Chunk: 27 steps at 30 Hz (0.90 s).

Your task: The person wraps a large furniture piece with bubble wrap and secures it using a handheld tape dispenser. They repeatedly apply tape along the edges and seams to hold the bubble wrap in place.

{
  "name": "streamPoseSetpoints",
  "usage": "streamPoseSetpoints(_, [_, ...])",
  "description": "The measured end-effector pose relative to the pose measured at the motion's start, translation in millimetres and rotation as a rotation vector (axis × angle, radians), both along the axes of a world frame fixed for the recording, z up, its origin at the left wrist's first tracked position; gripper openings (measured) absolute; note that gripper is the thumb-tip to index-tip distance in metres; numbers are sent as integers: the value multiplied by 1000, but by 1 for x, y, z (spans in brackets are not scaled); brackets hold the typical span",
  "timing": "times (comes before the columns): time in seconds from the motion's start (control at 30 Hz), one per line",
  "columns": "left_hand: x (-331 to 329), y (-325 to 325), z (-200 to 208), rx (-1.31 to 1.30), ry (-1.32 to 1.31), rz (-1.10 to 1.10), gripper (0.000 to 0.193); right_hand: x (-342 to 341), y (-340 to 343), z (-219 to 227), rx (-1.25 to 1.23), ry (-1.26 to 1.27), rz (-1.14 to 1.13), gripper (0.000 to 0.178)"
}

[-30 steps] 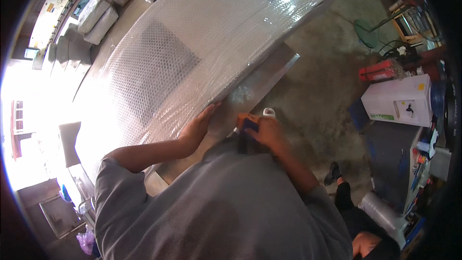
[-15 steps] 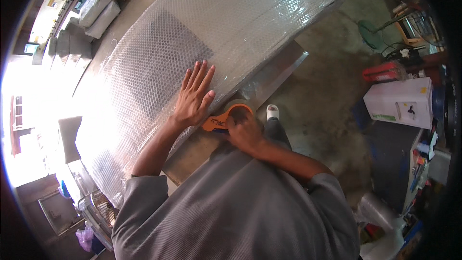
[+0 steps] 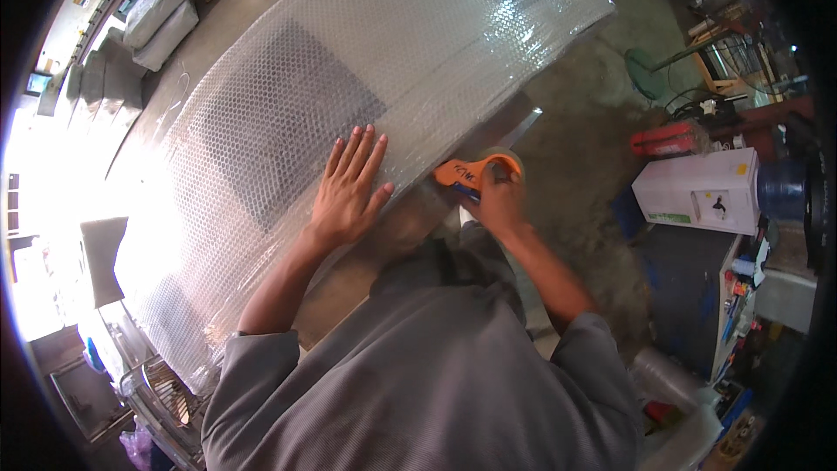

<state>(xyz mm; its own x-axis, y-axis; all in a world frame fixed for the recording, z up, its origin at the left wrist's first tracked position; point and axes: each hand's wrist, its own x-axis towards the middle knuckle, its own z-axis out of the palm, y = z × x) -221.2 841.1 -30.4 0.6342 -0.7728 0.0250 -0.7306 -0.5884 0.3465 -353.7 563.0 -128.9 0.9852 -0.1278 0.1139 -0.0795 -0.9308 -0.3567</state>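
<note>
A long flat panel in bubble wrap lies in front of me, sloping from lower left to upper right. My left hand presses flat on its near edge, fingers stretched out. In my right hand is an orange tape dispenser, held against the panel's near edge. Its nose touches or nearly touches the wrap; the hand hides part of its roll. Darker patches show through the bubble wrap.
At right, a white box sits on a dark cabinet, near a red bundle. A green round stand base is on the floor. Wrapped blocks lie far left. A metal-framed chair stands lower left.
My right hand has carried the tape dispenser right and farther away along the panel's near edge. My left hand stays flat on the wrap. The view has shifted slightly.
</note>
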Motion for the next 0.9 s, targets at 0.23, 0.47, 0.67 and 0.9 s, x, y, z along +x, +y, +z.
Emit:
streamPoseSetpoints(0.23, [-1, -2, 2, 22, -14, 13, 70, -11, 31, 15, 125, -42, -299, 52])
streamPoseSetpoints(0.47, [-1, -2, 5, -44, 0, 14, 67, -17, 44, 31, 354, 171, -442, 46])
streamPoseSetpoints(0.67, [-1, 1, 3, -73, 47, 33, 64, -30, 38, -10, 590, 14, -571, 55])
streamPoseSetpoints(0.9, [2, 12, 8, -537, 180, 213, 59, -53, -26, 70, 685, 130, -418, 50])
